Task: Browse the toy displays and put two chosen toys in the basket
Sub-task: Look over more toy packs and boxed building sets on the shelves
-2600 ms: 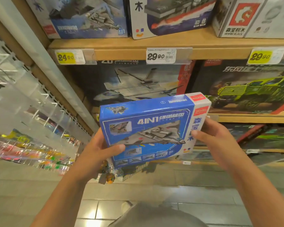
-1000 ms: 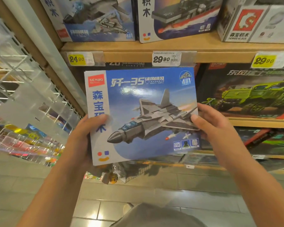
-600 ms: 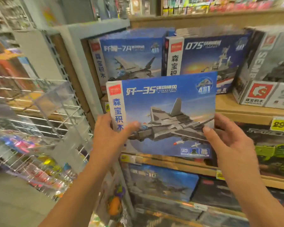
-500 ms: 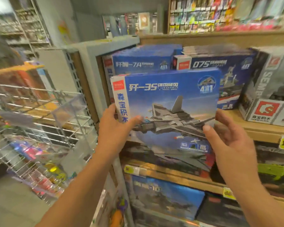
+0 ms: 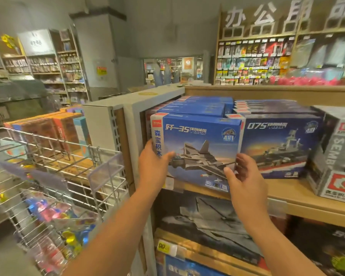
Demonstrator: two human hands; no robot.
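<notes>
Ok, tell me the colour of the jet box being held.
Mostly blue, white left strip, grey jet: jet box, head view.

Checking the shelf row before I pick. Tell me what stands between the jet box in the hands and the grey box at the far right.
In the head view, one box: the dark blue 075 ship box, standing between the jet box and the grey box.
</notes>
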